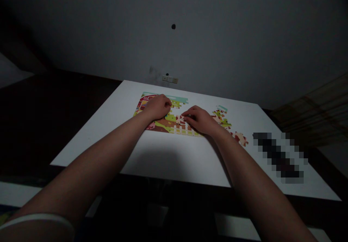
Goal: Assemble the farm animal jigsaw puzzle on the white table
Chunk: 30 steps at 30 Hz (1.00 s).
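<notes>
Jigsaw puzzle point(163, 128), partly assembled: laid on desk point(174, 151) beneath left grip point(159, 107), which is curled, any hold hidden. Right grip point(201, 120): fingertips drawn close over puzzle; pinching cannot be told. Loose pieces point(224, 121): scattered right of right grip.

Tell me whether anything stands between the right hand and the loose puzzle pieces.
Nothing visible: only white tabletop shows between the right hand and the loose puzzle pieces, though the wrist may hide a little.
</notes>
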{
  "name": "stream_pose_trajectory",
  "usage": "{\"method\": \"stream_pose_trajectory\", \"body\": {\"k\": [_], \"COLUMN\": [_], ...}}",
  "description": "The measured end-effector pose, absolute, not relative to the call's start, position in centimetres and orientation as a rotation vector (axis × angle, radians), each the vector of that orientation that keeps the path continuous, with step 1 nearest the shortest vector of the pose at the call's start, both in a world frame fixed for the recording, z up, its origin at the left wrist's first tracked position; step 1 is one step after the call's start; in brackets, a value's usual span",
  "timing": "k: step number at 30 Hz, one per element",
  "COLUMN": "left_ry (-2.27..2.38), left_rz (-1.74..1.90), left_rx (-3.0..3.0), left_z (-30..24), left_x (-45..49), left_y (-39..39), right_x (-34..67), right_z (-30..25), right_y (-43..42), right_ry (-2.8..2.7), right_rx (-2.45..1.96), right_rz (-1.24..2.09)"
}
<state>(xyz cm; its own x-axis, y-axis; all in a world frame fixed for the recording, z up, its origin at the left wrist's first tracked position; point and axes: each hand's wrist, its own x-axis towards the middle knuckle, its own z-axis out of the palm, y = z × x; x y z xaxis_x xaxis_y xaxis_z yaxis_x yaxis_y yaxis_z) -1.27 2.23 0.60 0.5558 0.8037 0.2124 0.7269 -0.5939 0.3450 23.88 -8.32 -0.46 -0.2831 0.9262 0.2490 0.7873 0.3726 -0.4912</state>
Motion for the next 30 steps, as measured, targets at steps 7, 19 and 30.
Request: {"method": "stream_pose_trajectory", "body": {"k": [7, 19, 30], "left_ry": [1.285, 1.275, 1.275], "left_rz": [0.535, 0.535, 0.539], "left_rx": [2.563, 2.561, 2.558], "left_z": [0.33, 0.27, 0.25], "left_x": [-1.31, -1.3, -1.32], "left_y": [2.39, 2.43, 2.43], "right_x": [24.03, 24.54, 24.45], "right_z": [-0.36, -0.63, 0.3], "right_y": [-8.4, -8.49, -8.74], "right_ry": [-2.16, -2.213, -1.665], "right_rx": [-1.469, -1.444, -1.443], "right_rz": [0.413, 0.397, 0.723]}}
